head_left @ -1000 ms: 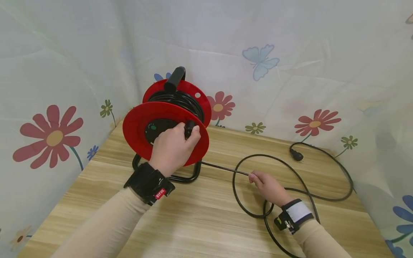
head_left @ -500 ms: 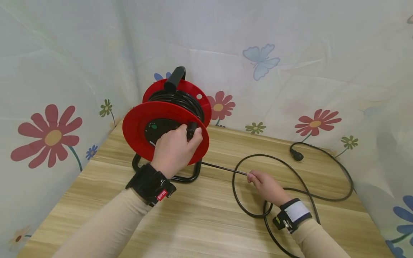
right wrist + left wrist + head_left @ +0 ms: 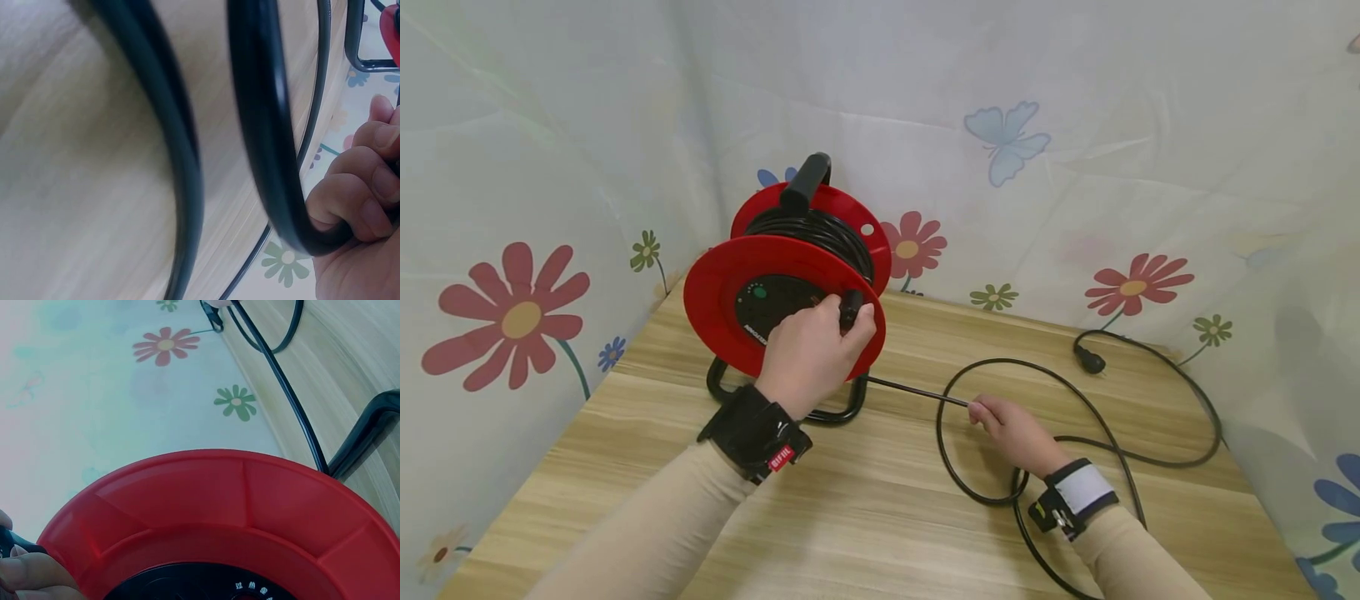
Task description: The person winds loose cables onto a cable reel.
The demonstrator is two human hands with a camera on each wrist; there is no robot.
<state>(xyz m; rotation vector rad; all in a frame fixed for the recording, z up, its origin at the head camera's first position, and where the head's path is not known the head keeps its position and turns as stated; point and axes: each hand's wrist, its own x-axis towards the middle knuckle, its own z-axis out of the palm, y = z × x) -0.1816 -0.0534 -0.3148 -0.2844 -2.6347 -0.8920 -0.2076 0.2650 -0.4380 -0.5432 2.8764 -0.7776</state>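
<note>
A red cable reel [image 3: 722,287] stands upright on the wooden table, with black cable [image 3: 823,232] wound between its two discs. My left hand [image 3: 808,354] grips the black crank knob [image 3: 851,308] at the right of the front disc; in the left wrist view its fingers [image 3: 37,572] curl round the knob. My right hand [image 3: 1018,433] pinches the loose black cable [image 3: 917,390], which runs taut from the reel's base. In the right wrist view the fingers [image 3: 359,187] curl round the cable, and a bend of it hangs below the hand.
Loose cable loops [image 3: 942,442] lie on the table [image 3: 865,517] around and under the right hand. A black plug [image 3: 1090,360] lies at the back right. The reel has a black carrying handle [image 3: 805,183] and tube stand [image 3: 831,417]. A flowered curtain [image 3: 1150,167] encloses the table.
The left hand and crank knob have shifted slightly right and down as the disc turns clockwise. The right hand, holding the cable, has moved a little left towards the reel.
</note>
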